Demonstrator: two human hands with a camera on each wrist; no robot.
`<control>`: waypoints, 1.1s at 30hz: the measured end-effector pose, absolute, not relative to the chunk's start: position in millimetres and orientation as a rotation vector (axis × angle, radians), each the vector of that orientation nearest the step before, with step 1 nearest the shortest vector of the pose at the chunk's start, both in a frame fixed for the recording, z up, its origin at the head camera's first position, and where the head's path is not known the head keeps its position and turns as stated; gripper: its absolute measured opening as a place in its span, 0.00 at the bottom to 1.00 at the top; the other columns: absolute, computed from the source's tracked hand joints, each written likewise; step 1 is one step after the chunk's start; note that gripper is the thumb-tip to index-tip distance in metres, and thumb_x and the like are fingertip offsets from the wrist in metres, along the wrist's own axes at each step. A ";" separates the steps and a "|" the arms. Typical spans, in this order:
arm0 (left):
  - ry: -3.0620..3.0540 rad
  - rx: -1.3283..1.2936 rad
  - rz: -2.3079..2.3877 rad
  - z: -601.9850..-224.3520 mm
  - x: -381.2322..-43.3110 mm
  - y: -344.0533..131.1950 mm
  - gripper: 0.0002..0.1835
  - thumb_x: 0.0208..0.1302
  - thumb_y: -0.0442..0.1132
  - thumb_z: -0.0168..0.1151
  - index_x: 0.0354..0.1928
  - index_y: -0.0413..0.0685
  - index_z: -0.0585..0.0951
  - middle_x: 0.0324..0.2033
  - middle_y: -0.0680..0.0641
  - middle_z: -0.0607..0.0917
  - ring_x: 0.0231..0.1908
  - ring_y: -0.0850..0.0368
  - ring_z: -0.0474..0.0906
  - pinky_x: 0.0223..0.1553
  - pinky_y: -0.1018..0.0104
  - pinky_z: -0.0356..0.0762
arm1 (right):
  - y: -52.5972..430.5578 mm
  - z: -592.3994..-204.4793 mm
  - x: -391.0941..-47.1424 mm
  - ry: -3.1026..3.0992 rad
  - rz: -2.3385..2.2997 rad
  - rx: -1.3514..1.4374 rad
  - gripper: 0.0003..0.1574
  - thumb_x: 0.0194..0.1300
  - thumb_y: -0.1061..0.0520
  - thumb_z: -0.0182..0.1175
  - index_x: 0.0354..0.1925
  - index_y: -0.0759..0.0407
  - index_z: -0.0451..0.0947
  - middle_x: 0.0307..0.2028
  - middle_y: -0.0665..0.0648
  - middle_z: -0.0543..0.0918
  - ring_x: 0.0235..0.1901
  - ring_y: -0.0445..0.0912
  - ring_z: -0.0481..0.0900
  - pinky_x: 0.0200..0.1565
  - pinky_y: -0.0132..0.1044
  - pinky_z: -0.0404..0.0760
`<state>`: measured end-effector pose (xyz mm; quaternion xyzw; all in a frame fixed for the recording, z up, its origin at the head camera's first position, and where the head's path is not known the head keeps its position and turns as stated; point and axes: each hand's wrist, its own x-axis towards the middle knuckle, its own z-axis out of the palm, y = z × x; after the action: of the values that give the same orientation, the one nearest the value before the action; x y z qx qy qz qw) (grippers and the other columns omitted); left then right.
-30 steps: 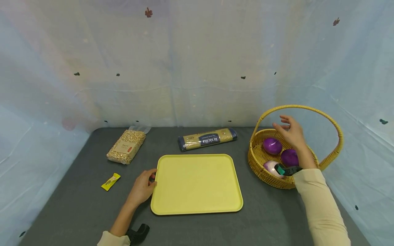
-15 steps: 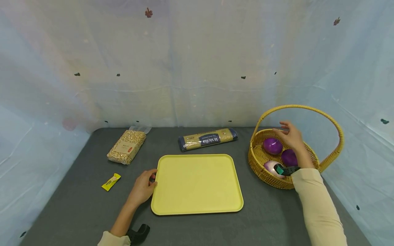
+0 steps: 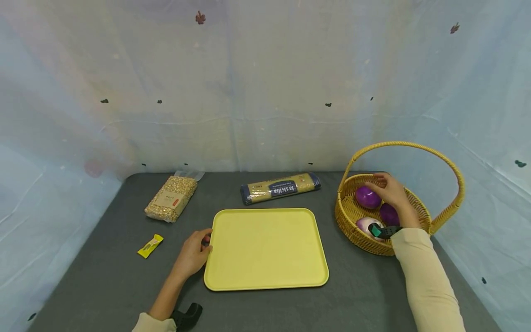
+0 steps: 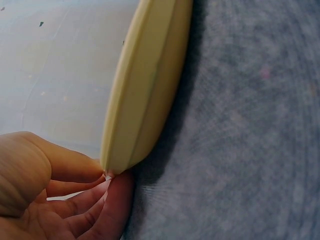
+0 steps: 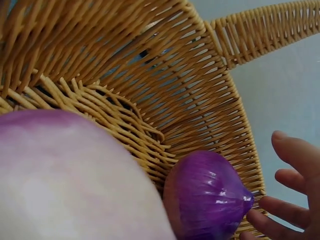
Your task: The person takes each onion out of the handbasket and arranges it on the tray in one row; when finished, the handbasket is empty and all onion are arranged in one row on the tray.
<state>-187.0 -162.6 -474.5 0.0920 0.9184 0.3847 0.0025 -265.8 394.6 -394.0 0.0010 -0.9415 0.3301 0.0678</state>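
Observation:
My left hand [image 3: 193,252] pinches the left rim of a yellow rectangular tray [image 3: 265,249] lying on the dark grey table. In the left wrist view, thumb and fingertips meet at the edge of the tray [image 4: 142,85]. At the right, my right hand [image 3: 392,192] reaches over a wicker basket [image 3: 352,236] with fingers spread. A purple onion [image 3: 367,198] sits just under those fingers. In the right wrist view, fingertips are right at the pointed tip of the purple onion [image 5: 207,195]. Another purple onion [image 3: 389,214] and a white-purple onion [image 3: 366,224] share the basket, partly covered by the wrist.
A tall arched handle [image 3: 456,184] rises over the basket. Behind the tray lies a gold-and-blue spaghetti pack [image 3: 282,186]. A clear bag of yellow kernels [image 3: 171,198] is at the back left, and a small yellow packet [image 3: 150,246] nearer the left hand. A pale curtain [image 3: 257,92] closes the back.
My right hand has lowered into the basket, toward the far purple onion. The left hand stays at the tray's rim, and the tray has not moved.

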 end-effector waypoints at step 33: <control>2.867 0.296 1.237 -473.7 -184.7 -162.7 0.24 0.59 0.26 0.58 0.59 0.34 0.71 0.39 0.43 0.74 0.27 0.58 0.69 0.27 0.66 0.68 | 393.5 -412.4 -269.8 -3.066 0.852 0.164 0.46 0.56 0.51 0.66 0.64 0.72 0.58 0.53 0.77 0.68 0.51 0.68 0.68 0.50 0.60 0.68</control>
<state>-184.7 -162.7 -473.7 0.0944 0.9140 0.3945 0.0024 -269.8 393.5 -412.4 0.0515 -0.9619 0.2674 -0.0227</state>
